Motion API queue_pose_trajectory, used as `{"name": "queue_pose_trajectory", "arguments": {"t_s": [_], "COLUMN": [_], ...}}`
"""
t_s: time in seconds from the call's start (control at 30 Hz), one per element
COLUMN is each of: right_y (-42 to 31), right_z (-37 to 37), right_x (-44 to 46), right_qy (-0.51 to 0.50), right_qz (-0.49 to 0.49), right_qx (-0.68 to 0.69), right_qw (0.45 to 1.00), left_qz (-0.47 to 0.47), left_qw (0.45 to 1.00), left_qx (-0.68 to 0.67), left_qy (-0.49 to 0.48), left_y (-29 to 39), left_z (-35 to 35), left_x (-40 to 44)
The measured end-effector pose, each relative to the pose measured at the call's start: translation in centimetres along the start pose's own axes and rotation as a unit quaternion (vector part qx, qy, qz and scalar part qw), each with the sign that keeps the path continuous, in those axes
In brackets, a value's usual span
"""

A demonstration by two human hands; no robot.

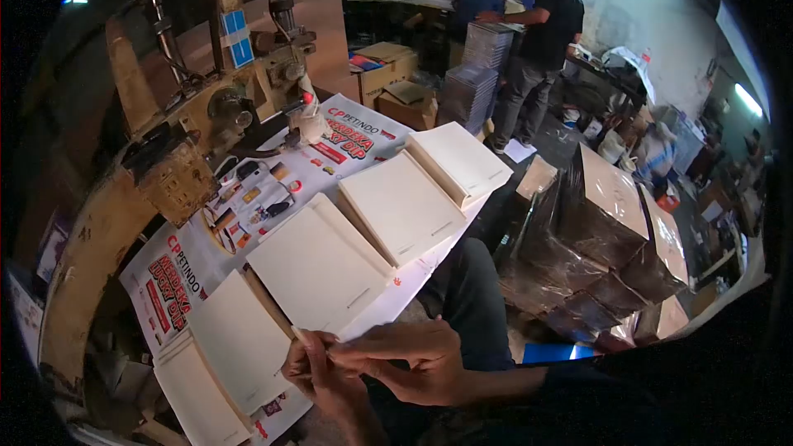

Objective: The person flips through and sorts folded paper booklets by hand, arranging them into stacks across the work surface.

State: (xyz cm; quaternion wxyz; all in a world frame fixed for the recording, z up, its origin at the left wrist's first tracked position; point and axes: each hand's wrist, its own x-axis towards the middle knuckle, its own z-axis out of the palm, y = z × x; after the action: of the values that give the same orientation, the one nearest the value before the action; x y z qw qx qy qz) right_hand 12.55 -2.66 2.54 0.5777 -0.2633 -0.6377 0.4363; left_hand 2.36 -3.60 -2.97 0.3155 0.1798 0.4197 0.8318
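My left hand [334,384] and my right hand [417,359] meet in front of my body, at the near edge of the table. The fingers of both are closed and pressed together at the tips. A small pale tip shows by the left fingers, but I cannot make out whether it is a held thing or a fingertip. Just beyond them lies a stack of cream paper sheets or pads [318,260], with more cream stacks [239,339] [402,206] in a row on either side. My hands appear to be in front of the stacks, and I cannot tell whether they touch.
A printed banner [178,289] covers the table beneath the stacks. An old metal machine [173,169] stands on the far left side. Dark plastic-wrapped bundles [599,239] are piled at the right. Cardboard boxes [387,70] and a standing person [545,41] are farther back.
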Motion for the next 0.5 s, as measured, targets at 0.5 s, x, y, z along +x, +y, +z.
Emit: {"name": "queue_pose_trajectory", "arguments": {"t_s": [0.5], "right_y": [-2.2], "right_z": [-5.5], "right_x": [-4.3], "right_qy": [-0.069], "right_qz": [-0.11], "right_qx": [-0.066], "right_qw": [0.989], "left_qz": [0.09], "left_qw": [0.988], "left_qx": [0.048], "left_qy": [-0.117], "left_y": [0.5], "left_z": [1.7], "left_x": [-4.3]}}
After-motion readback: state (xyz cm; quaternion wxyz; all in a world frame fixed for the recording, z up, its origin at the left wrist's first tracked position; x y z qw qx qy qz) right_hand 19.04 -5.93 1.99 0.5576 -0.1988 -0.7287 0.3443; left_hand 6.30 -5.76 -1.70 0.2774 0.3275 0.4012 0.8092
